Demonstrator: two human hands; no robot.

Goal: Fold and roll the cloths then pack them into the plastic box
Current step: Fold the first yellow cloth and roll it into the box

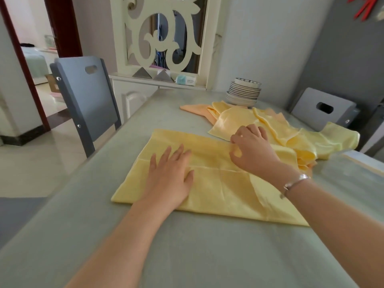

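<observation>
A yellow cloth [207, 183] lies folded on the tabletop [187, 256], its folded-over edge running across the middle. The left hand [169, 177] lies flat on the cloth with fingers spread, pressing just left of that edge. The right hand [252, 151] has its fingers curled, thumb and forefinger pinching the cloth's far layer near its right side.

Just beyond the cloth on the right, touching it, lies a loose pile of unfolded cloths [280, 129], yellow with a peach one at the far end. Past the pile stands a stack of plates [243, 94]. No plastic box is in view.

The fabric looks glossy and slippery, so the risks are likely these: the pinched layer could drag the lower layer with it if the left hand eases off, leaving the edges misaligned. The right hand works close against the pile, and could snag a neighbouring cloth into the fold. A skewed fold would probably roll into a cone and pack badly.
</observation>
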